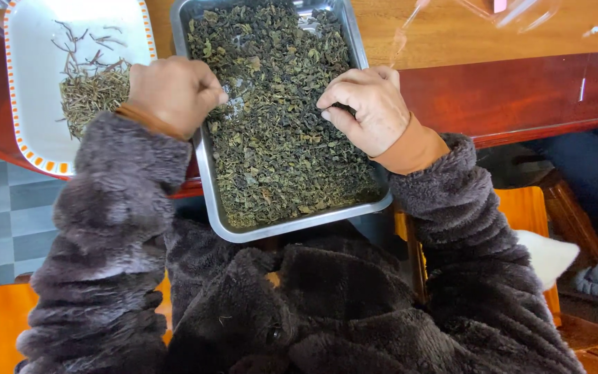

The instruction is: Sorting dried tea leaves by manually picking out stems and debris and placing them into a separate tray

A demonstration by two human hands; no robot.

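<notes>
Sorting looks under way: over the metal tray (210, 181) of dried green leaves (278, 131), the right hand (367, 107) pinches into the leaves at its right edge, while the left hand (174, 93), clenched, hovers at its left rim, beside the white dish (25, 83) holding picked stems (91, 90).

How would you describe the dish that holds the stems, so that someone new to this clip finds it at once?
On the wooden table, look left of the metal tray filled with dried green leaves. Beyond the left hand lies a white rectangular dish. Its orange-dashed rim and small heap of thin stems set it apart from the plain steel tray.
</notes>
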